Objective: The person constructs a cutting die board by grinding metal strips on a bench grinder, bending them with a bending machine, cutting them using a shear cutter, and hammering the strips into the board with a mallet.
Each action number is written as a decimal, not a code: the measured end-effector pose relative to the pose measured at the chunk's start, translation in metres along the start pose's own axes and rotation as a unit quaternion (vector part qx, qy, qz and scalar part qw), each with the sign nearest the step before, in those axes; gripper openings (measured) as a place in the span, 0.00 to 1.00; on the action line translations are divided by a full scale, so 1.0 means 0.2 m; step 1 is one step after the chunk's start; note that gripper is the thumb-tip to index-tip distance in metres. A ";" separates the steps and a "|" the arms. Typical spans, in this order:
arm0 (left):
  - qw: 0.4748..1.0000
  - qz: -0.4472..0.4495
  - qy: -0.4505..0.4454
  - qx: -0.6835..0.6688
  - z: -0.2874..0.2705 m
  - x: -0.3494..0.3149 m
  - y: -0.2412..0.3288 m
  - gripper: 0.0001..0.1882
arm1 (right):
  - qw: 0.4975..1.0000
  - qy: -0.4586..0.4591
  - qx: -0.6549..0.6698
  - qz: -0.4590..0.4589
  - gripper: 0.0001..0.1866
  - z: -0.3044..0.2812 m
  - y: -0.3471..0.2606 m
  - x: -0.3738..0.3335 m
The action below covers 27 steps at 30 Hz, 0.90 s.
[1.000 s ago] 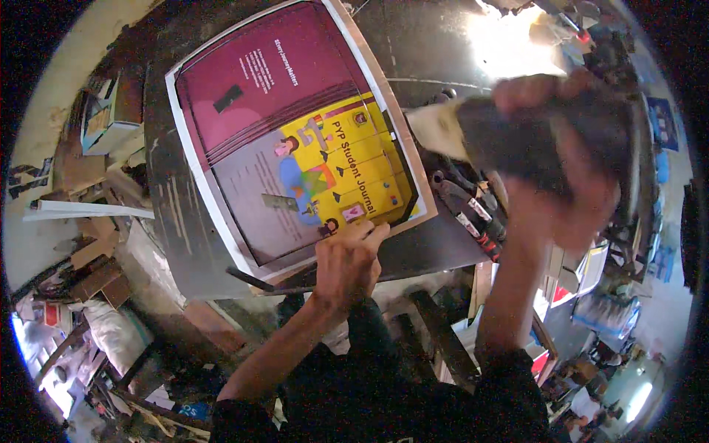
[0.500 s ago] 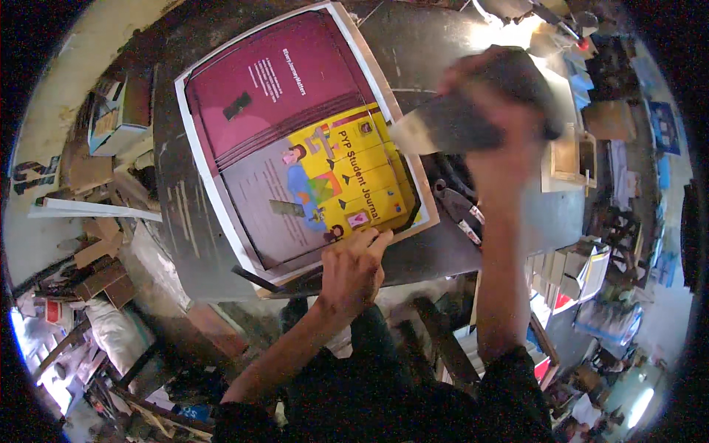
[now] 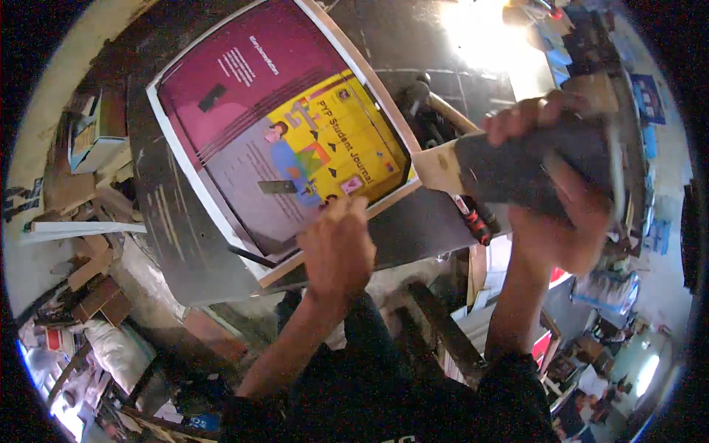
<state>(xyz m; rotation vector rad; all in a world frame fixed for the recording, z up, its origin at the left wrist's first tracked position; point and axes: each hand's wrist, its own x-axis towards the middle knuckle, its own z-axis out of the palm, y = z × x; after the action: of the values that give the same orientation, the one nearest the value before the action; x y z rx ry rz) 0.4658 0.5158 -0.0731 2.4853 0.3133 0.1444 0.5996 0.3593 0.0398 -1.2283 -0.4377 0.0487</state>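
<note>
Head view, printed sheet (image 3: 247,122), maroon, grey and yellow, dark-edged

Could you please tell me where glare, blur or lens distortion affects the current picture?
In the head view, glare washes out the far right of the dark table; in the head view, the right hand and its dark tool look soft, perhaps from motion; also in the head view, fisheye bowing curves the table's edges and the corners go black.
</note>
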 end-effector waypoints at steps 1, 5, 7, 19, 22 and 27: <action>0.999 -0.013 0.010 0.032 -0.05 -0.02 -0.01 0.11 | 1.000 -0.011 0.018 0.001 0.19 0.03 -0.05 -0.01; 1.000 -0.006 -0.014 0.011 -0.07 -0.06 -0.11 0.10 | 0.994 -0.021 -0.084 0.070 0.24 0.11 0.06 -0.09; 1.000 0.002 -0.021 0.006 -0.07 -0.08 -0.14 0.10 | 0.972 -0.011 -0.210 0.102 0.24 0.12 0.12 -0.13; 0.996 0.042 -0.066 -0.036 -0.22 -0.15 -0.24 0.14 | 0.998 0.000 -0.050 0.032 0.21 0.29 0.17 -0.34; 0.998 0.028 -0.053 -0.036 -0.58 -0.19 -0.35 0.24 | 1.000 0.008 0.021 0.005 0.20 0.31 0.05 -0.39; 0.998 0.032 0.006 0.052 -0.71 -0.28 -0.70 0.26 | 1.000 0.017 0.004 0.015 0.19 0.40 0.17 -0.44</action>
<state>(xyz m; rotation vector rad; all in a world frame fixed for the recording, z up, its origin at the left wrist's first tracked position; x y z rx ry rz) 0.3605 0.6913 -0.0450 2.5987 0.2529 0.1742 0.4983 0.4200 0.0031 -1.2271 -0.3887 0.0558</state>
